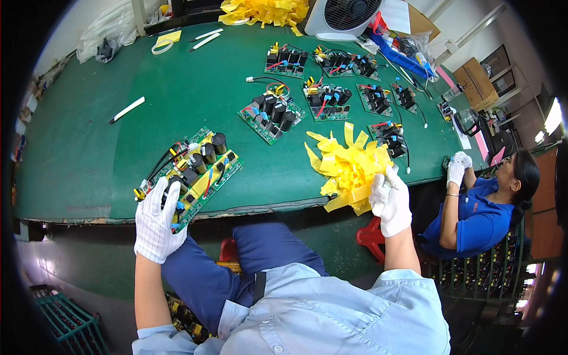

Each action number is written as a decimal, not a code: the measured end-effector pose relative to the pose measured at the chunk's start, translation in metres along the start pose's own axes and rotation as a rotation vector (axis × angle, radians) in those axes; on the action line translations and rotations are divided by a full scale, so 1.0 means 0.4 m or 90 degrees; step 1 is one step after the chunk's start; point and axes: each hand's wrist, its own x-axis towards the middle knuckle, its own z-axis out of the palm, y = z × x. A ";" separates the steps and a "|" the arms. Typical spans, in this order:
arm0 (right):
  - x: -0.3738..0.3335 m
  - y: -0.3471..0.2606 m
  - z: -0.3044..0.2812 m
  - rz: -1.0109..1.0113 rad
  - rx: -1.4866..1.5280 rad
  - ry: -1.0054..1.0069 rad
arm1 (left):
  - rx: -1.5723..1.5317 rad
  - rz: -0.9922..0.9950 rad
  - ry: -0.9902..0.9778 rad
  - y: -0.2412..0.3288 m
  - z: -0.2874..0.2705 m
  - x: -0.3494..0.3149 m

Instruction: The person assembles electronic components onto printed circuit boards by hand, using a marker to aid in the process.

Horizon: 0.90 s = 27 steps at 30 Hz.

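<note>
Circuit board (204,168) at the near edge of the bench, left of body centre, long axis slanting from near-left to far-right. Left hand (157,222) is the nearer one, grip closed on the board's near-left end, so the board reaches away up and to the right of it; near corner seems to poke just past the bench edge. Right hand (391,204) well apart, at the right side of the yellow strips (349,168), fingers bent in; cannot tell if its grip pinches a strip. Strips lie right of the board, also at the near edge, some hanging over.

Surface: green bench (77,154), other circuit boards (272,115) beyond and right, white stick (127,110) with dark tip far-left, fan (346,18) and blue tray (402,53) at the far side. Room: co-worker (482,216) in blue at right, red stool (371,239) below the bench, green rack (68,319) lower left
</note>
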 end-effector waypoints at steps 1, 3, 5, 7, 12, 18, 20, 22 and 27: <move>-0.019 0.002 -0.002 -0.029 -0.095 -0.040 | 0.001 -0.003 -0.002 0.003 0.001 0.002; -0.064 0.012 0.034 -0.073 -0.234 -0.011 | 0.003 -0.004 -0.006 0.004 0.001 0.004; -0.069 0.009 0.022 -0.069 -0.342 -0.064 | 0.005 0.004 0.015 0.002 0.001 0.003; -0.065 0.001 0.010 -0.066 -0.451 -0.118 | 0.007 0.005 0.017 0.002 0.001 0.003; -0.032 -0.030 0.051 -0.329 -1.064 0.027 | -0.004 0.000 0.014 0.000 0.006 0.006; 0.040 -0.038 0.116 -0.352 -1.496 0.168 | -0.017 -0.021 0.009 -0.002 0.002 -0.004; 0.063 -0.036 0.108 -0.420 -1.498 0.145 | -0.022 -0.011 0.020 -0.002 0.004 -0.002; 0.078 -0.033 0.119 -0.380 -1.551 0.167 | -0.030 0.003 0.026 -0.007 0.007 -0.003; 0.090 -0.065 0.118 -0.337 -1.586 0.217 | -0.033 0.004 0.027 -0.008 0.012 -0.004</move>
